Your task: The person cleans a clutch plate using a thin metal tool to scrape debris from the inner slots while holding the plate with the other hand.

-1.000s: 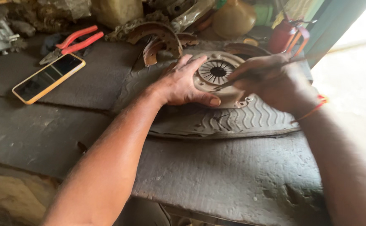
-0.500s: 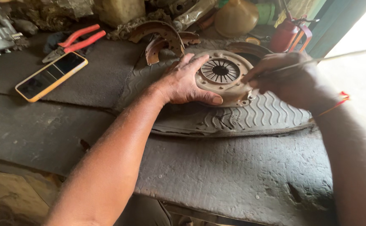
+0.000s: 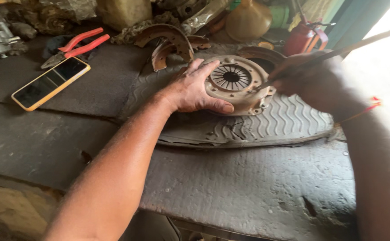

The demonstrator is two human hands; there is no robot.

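A round rusty clutch pressure plate [image 3: 234,82] with radial spring fingers lies on a ribbed rubber mat [image 3: 288,125] on the workbench. My left hand [image 3: 195,89] grips its left rim, thumb along the near edge. My right hand [image 3: 313,80] is closed on a long thin rod [image 3: 360,44] that slants up to the right; the rod's lower tip touches the plate's right side.
Red-handled pliers [image 3: 76,44] and a phone with an orange case [image 3: 52,82] lie at the back left. Rusty brake shoes [image 3: 170,38] sit behind the plate. A red oil can [image 3: 304,35] and a funnel-shaped container [image 3: 248,20] stand at the back.
My right hand has drawn back to the right and the rod's tip has shifted from the plate's centre to its right rim. My left hand keeps its hold.
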